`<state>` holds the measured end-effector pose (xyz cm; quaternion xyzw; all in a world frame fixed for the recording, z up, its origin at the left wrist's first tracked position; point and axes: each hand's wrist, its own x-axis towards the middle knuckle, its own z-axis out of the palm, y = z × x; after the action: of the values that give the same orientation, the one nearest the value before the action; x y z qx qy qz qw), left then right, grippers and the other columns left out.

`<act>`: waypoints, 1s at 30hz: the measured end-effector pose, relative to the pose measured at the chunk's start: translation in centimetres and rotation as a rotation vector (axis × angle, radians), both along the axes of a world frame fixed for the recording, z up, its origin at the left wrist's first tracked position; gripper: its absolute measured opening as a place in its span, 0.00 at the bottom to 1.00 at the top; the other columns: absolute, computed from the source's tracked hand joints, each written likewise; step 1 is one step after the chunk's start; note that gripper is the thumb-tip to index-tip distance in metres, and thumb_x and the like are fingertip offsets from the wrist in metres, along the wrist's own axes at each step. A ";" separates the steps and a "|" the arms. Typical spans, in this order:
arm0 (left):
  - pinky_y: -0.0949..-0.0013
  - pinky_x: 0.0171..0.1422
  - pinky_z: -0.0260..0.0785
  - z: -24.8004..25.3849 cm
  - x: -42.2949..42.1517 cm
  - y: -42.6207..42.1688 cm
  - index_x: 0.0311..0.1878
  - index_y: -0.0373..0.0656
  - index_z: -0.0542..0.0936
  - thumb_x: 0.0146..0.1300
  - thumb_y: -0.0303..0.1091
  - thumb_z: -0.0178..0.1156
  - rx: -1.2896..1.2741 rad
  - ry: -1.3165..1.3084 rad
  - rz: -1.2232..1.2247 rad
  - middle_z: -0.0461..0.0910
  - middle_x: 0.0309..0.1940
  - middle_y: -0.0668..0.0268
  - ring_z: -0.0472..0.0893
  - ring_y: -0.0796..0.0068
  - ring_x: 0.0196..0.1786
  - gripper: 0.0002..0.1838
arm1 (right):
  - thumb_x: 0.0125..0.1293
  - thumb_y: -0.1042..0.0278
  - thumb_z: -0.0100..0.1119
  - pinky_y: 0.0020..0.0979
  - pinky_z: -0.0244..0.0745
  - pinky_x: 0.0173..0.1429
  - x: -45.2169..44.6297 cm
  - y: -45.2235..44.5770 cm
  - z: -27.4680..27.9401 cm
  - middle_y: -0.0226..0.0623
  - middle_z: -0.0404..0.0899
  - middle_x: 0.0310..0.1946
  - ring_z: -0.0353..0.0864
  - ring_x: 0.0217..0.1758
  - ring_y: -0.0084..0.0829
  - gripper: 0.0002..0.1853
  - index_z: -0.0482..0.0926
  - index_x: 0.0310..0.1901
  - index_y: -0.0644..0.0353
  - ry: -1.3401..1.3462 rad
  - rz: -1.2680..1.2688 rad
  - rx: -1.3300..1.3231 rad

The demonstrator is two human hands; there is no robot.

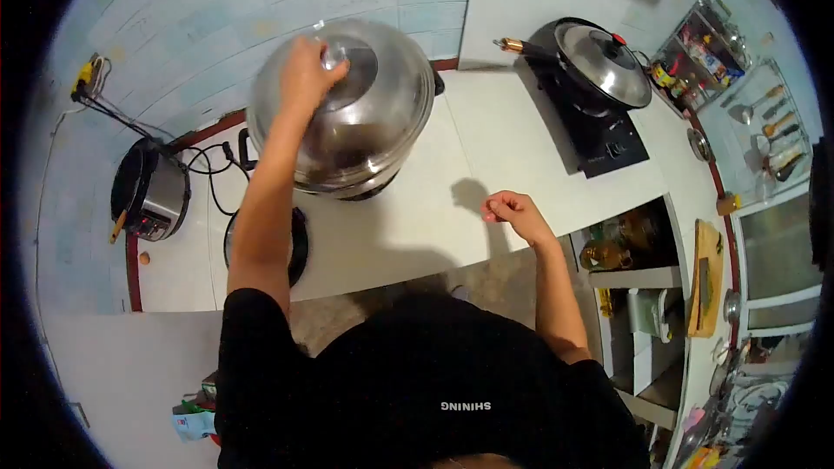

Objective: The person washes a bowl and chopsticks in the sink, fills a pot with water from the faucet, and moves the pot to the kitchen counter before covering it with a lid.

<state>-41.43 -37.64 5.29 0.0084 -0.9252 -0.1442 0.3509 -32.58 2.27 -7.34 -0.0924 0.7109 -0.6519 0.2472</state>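
My left hand (pixel 311 78) reaches across the counter, its fingers closed round the knob of a large domed steel lid (pixel 382 87). The lid lies over a big steamer pot (pixel 382 181) with dark side handles; whether its rim is seated all the way round, I cannot tell. My right hand (pixel 514 213) hovers above the white counter near its front edge, with the fingers curled in and nothing visible in them. Partly behind my left forearm is a round black-rimmed pan or lid (pixel 300 247).
An electric cooker (pixel 156 191) stands at left, its cables (pixel 208 161) running to the wall. At right, a lidded wok (pixel 604 65) sits on a black induction cooktop (pixel 608 143). A spice rack (pixel 704 52), hanging utensils (pixel 769 130), a cutting board (pixel 705 278) and open shelves (pixel 643 278) lie further right.
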 end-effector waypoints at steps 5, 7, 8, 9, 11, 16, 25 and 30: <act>0.65 0.41 0.68 9.6 2.4 9.4 0.39 0.39 0.77 0.43 0.43 0.67 -0.005 0.169 -0.350 0.73 0.32 0.58 0.75 0.61 0.37 0.22 | 0.64 0.66 0.51 0.24 0.72 0.43 -0.3 6.6 0.5 0.33 0.79 0.32 0.77 0.34 0.22 0.11 0.76 0.39 0.66 0.073 -0.304 -0.121; 0.67 0.42 0.68 10.9 3.8 14.2 0.40 0.40 0.76 0.43 0.38 0.67 0.049 0.033 -0.531 0.73 0.33 0.59 0.74 0.62 0.36 0.21 | 0.63 0.66 0.51 0.26 0.73 0.44 0.2 9.6 1.6 0.34 0.79 0.32 0.77 0.34 0.24 0.11 0.76 0.40 0.66 0.033 -0.590 -0.183; 0.67 0.41 0.67 10.1 3.8 16.6 0.41 0.40 0.76 0.43 0.38 0.67 0.075 -0.018 -0.668 0.72 0.34 0.60 0.73 0.62 0.37 0.21 | 0.63 0.66 0.52 0.26 0.73 0.42 0.0 12.4 0.3 0.34 0.78 0.33 0.77 0.33 0.25 0.11 0.75 0.41 0.66 0.009 -0.668 -0.293; 0.67 0.42 0.67 8.9 3.9 19.0 0.40 0.41 0.76 0.43 0.38 0.67 0.007 0.003 -0.766 0.72 0.34 0.60 0.73 0.62 0.38 0.20 | 0.63 0.66 0.52 0.26 0.72 0.40 -0.2 15.4 -1.2 0.35 0.78 0.34 0.76 0.32 0.25 0.12 0.75 0.42 0.66 -0.013 -0.743 -0.403; 0.64 0.41 0.66 4.5 3.9 23.5 0.39 0.41 0.74 0.43 0.39 0.66 0.097 -0.070 -0.980 0.70 0.34 0.59 0.72 0.61 0.38 0.20 | 0.63 0.66 0.52 0.26 0.70 0.36 0.4 20.0 -2.3 0.36 0.77 0.34 0.73 0.30 0.25 0.13 0.74 0.44 0.67 -0.011 -0.836 -0.532; 0.59 0.42 0.67 -7.4 3.2 31.5 0.34 0.42 0.76 0.42 0.41 0.64 -0.019 -0.458 -0.990 0.70 0.34 0.58 0.73 0.57 0.40 0.17 | 0.62 0.65 0.52 0.26 0.66 0.36 4.1 27.3 -3.6 0.33 0.74 0.31 0.69 0.29 0.24 0.08 0.73 0.36 0.61 -0.007 -0.951 -0.566; 0.57 0.43 0.69 -19.5 -4.3 34.7 0.36 0.42 0.78 0.40 0.39 0.65 0.170 -0.492 -0.785 0.70 0.39 0.56 0.75 0.56 0.40 0.18 | 0.63 0.64 0.52 0.26 0.67 0.35 6.4 31.8 -5.1 0.32 0.74 0.32 0.71 0.29 0.22 0.08 0.72 0.38 0.59 -0.042 -0.934 -0.492; 0.56 0.44 0.71 -23.7 -6.7 35.8 0.37 0.42 0.78 0.38 0.36 0.65 0.087 -0.449 -0.661 0.70 0.42 0.54 0.75 0.55 0.42 0.18 | 0.62 0.64 0.53 0.27 0.67 0.36 4.5 30.2 -4.0 0.32 0.75 0.34 0.71 0.29 0.23 0.09 0.73 0.40 0.59 -0.060 -0.876 -0.432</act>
<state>-48.09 -1.87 -18.41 -0.2436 -0.9247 -0.2830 0.0738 -28.10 32.51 -11.32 0.1850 0.5239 -0.8297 -0.0546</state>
